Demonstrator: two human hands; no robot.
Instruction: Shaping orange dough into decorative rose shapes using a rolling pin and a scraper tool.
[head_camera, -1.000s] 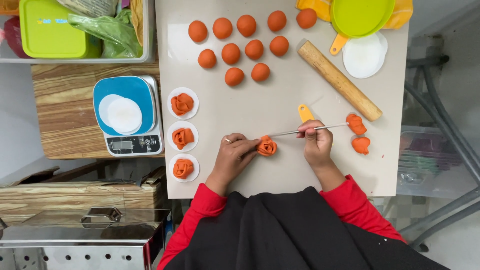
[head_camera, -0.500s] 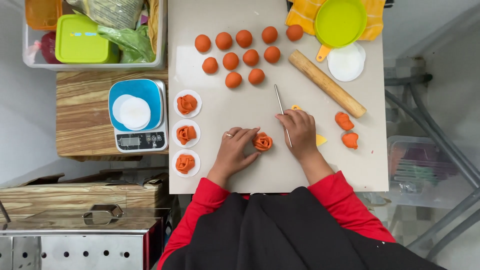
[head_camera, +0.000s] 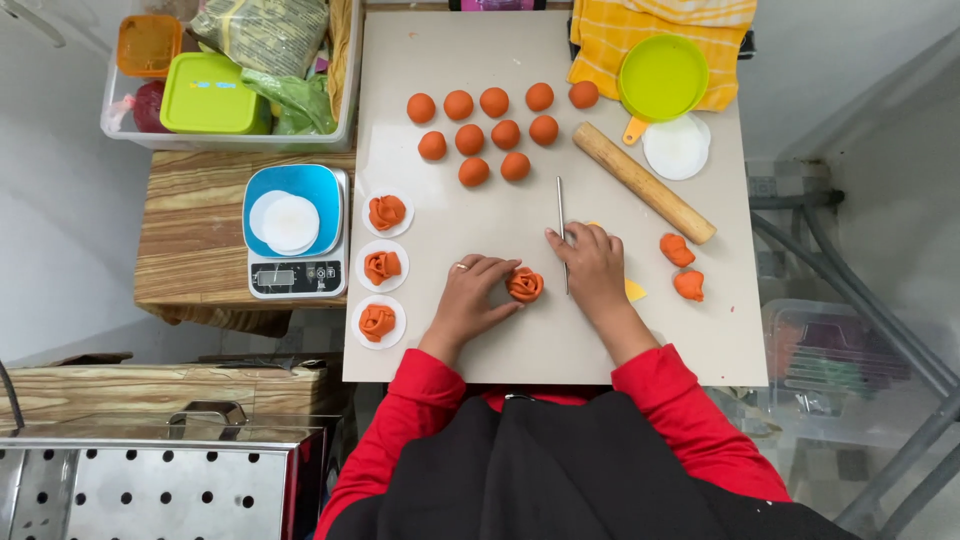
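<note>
Since half a second ago the right hand (head_camera: 592, 262) has flattened onto the board, and the thin metal rod (head_camera: 561, 232) now lies under its fingers, pointing straight away from the person; a second ago that rod was held level across the dough rose (head_camera: 524, 285). The left hand (head_camera: 472, 297) has barely shifted.

Grip: the left hand is cupped, fingertips touching the left side of the rose, not closed around it. The right hand rests palm down, fingers spread, pinning the rod to the board; there is no real clasp. Its thumb side sits just beside the rose.

The rose is orange dough, rolled in spiral petal layers, small, upright on the beige board (head_camera: 500, 350), near the front edge, between the two hands.

Counts:
- 3 finished roses (head_camera: 379, 268) in a column at the left edge of the board, each on a white round wrapper.
- 10 orange dough balls (head_camera: 487, 134) at the far side, loosely in three rows.
- 2 rough orange dough pieces (head_camera: 684, 267) right of the right hand.
- 1 wooden rolling pin (head_camera: 643, 182), lying diagonally.
- 1 stack of white wrappers (head_camera: 676, 148) beside a green lid (head_camera: 662, 77) on a yellow cloth (head_camera: 640, 27).
- 1 blue kitchen scale (head_camera: 295, 232) on the wooden side table, with white wrappers on its platform.
- 1 yellow scraper (head_camera: 635, 291), mostly hidden beneath the right hand.
</note>
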